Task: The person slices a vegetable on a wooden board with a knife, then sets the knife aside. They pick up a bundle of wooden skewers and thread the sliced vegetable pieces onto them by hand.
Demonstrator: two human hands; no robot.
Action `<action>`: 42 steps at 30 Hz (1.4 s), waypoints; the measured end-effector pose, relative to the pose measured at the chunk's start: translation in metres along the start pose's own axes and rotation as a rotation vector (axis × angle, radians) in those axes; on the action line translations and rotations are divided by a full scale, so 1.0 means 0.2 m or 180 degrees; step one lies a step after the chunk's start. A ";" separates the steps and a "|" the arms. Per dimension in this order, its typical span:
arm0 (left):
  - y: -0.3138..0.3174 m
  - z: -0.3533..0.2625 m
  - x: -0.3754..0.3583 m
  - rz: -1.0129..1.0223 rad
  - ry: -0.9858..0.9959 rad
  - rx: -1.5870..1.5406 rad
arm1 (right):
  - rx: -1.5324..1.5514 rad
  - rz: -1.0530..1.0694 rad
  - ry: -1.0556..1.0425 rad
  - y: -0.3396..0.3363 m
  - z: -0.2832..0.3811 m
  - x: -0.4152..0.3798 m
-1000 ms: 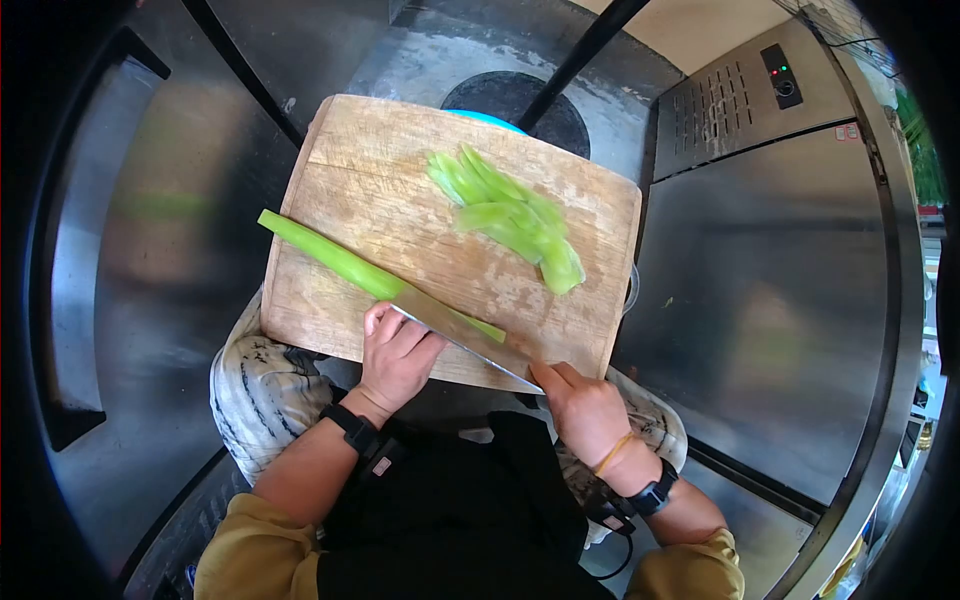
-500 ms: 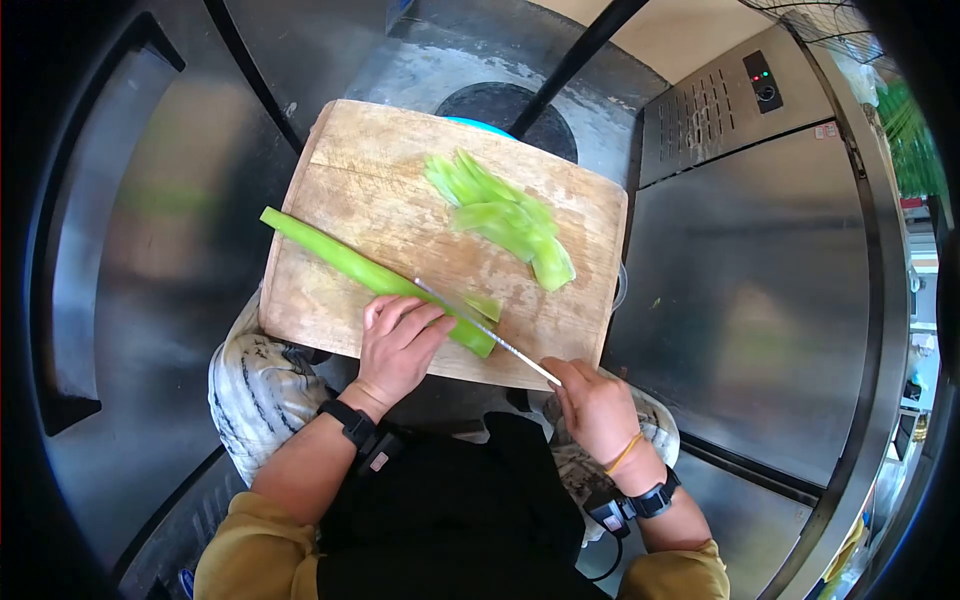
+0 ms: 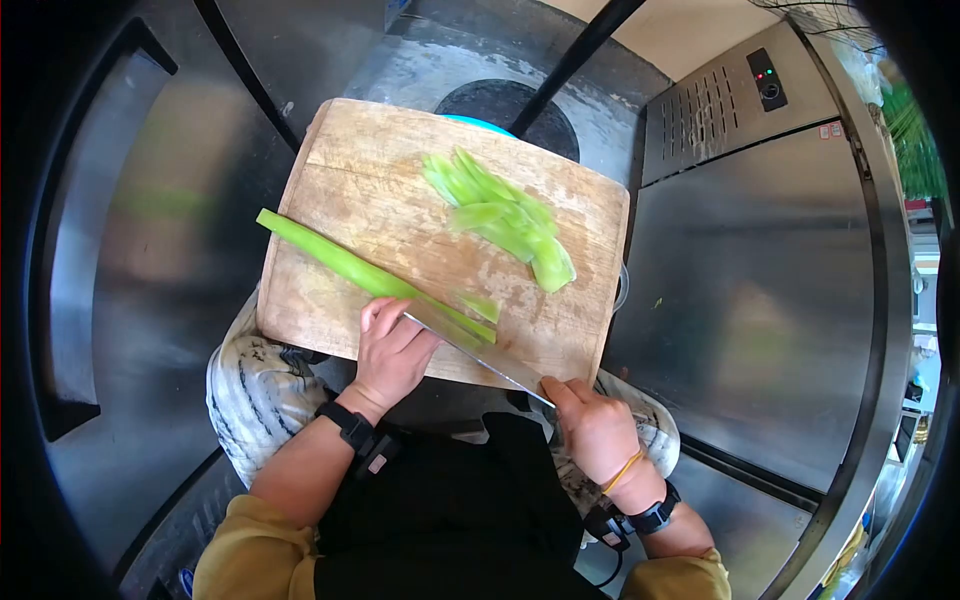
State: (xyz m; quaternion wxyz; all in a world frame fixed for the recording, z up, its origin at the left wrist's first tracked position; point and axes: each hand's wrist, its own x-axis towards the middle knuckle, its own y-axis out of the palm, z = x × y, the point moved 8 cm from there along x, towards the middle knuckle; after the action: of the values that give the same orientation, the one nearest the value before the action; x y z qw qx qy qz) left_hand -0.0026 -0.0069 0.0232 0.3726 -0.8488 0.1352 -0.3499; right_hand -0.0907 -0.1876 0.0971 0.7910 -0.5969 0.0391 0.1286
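A long pale-green celtuce stem [image 3: 340, 260] lies slanted across the wooden cutting board [image 3: 370, 170]. My left hand [image 3: 392, 348] presses on its near part, fingers bent over it. In my right hand [image 3: 597, 428] is the handle of a kitchen knife [image 3: 480, 352]. Its blade runs up and left along the near side of the stem, its tip by my left fingertips, and covers part of the stem's near end. One cut slice [image 3: 482, 305] rests beside the stem. Farther up the board several thin celtuce slices [image 3: 505, 220] lie overlapping in a pile.
The board sits across my lap. A steel refrigerated cabinet [image 3: 740, 300] stands close on the right, with a steel door [image 3: 160, 230] on the left. Beyond the board are a black round lid [image 3: 510, 105] on the floor and a slanted black pole [image 3: 575, 65].
The knife blade has shifted down and left and tilted flatter, now covering the near side of the stem. My left hand has moved slightly left; the pile has not moved.
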 end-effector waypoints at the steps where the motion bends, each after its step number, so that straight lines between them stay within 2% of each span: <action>1: 0.01 0.01 -0.01 0.0004 0.0032 -0.0009 | 0.0007 0.0001 -0.0003 0.00 0.00 0.00; 11: 0.02 0.00 0.00 0.0070 -0.0007 0.0104 | 0.0092 -0.0027 -0.0048 0.00 -0.01 0.00; 20: 0.02 0.00 0.00 0.0103 -0.0004 0.0167 | 0.0209 0.0173 -0.0082 0.04 -0.03 0.03; 26: 0.01 0.00 0.00 0.0082 -0.0027 0.0139 | 0.0290 0.0422 0.0131 0.14 -0.06 0.06; 29: 0.01 -0.01 0.01 0.0018 -0.0016 0.0110 | 0.0064 0.0180 0.0008 0.20 -0.06 0.12; 35: 0.01 -0.02 0.01 0.0057 0.0083 0.0020 | 0.0477 -0.0188 0.0300 0.20 -0.13 0.11; 38: 0.00 -0.02 0.01 0.0054 0.0070 0.0021 | 0.0917 -0.0262 0.0529 0.12 -0.15 0.08; 42: 0.01 -0.02 0.02 0.0076 0.0067 0.0034 | 0.0724 -0.0103 0.0256 0.02 -0.08 0.03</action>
State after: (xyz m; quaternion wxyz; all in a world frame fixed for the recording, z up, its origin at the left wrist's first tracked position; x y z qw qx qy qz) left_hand -0.0023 -0.0111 0.0252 0.3798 -0.8414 0.1474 -0.3551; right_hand -0.0834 -0.2002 0.0880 0.8533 -0.5086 0.0754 0.0865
